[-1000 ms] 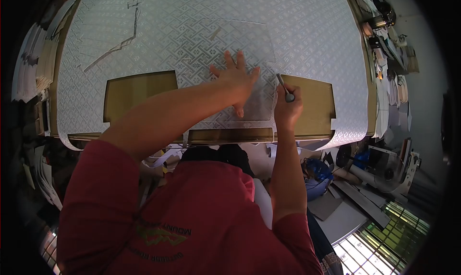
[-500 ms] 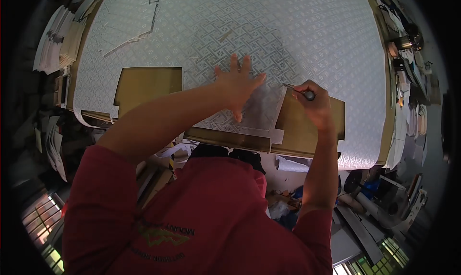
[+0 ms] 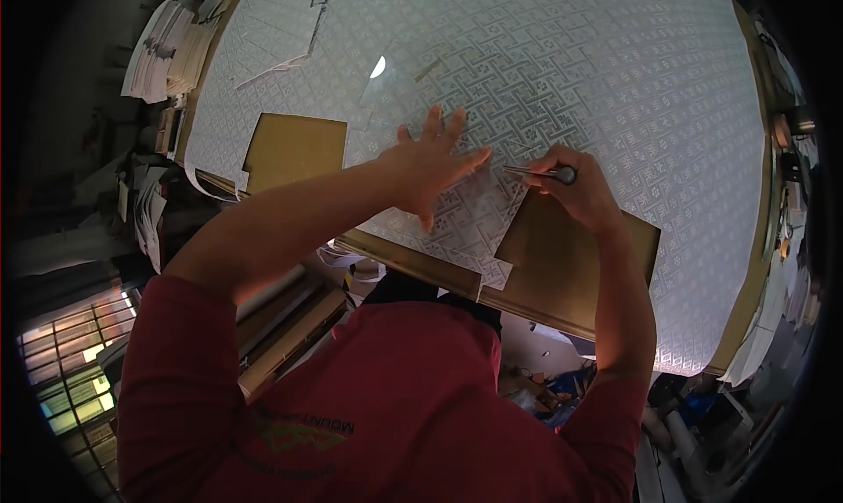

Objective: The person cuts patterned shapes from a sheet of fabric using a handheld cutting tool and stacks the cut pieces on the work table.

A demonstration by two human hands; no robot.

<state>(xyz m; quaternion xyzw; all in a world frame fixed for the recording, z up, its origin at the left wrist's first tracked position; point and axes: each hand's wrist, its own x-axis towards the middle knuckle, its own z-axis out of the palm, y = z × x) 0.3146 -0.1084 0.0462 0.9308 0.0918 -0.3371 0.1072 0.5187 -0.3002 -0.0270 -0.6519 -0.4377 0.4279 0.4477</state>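
Observation:
A pale sheet with a woven geometric pattern [image 3: 606, 117] covers most of the table. My left hand [image 3: 430, 165] lies on it with fingers spread, pressing on what looks like a clear, shiny plate whose outline is hard to follow. To its right, my right hand [image 3: 575, 187] grips a slim metal craft knife [image 3: 536, 172] with a rounded silver end. The knife's pointed tip is at the sheet, just right of my left thumb and near the upper corner of a cut-out. Whether the tip touches the sheet I cannot tell.
Brown board [image 3: 571, 257] shows through the right cut-out, and more through the left cut-out [image 3: 299, 152]. A loose patterned offcut [image 3: 281, 29] lies at the far left. Paper stacks [image 3: 162, 51] stand beyond the left edge. Various items line the right edge.
The whole view has turned and shifted. The craft knife's tip has moved nearer my left thumb, and its shaft lies flatter across the view. A bright reflection now shows above my left hand.

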